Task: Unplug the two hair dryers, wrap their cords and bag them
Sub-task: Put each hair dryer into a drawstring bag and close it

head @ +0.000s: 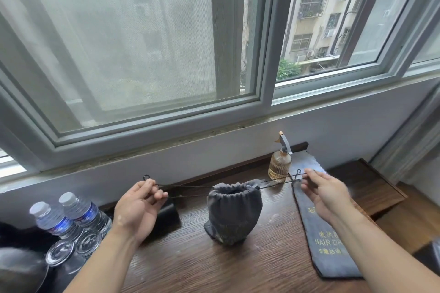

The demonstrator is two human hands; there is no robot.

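A filled grey drawstring bag (234, 214) stands upright on the wooden desk (214, 266), its mouth gathered almost shut; whatever is inside is hidden. Black drawstrings (190, 191) stretch taut from the mouth to both sides. My left hand (138, 207) pinches the left string ends, and my right hand (326, 194) pinches the right string ends. A second grey bag (333, 245), flat and printed "HAIR DR…", lies on the desk under my right forearm. No hair dryer or cord shows.
Two water bottles (71, 216) and upturned glasses (59, 253) stand at the left. A black object (167, 216) lies behind my left hand. An amber spray bottle (280, 162) stands by the wall. The window sill runs along the back; the desk edge drops off right.
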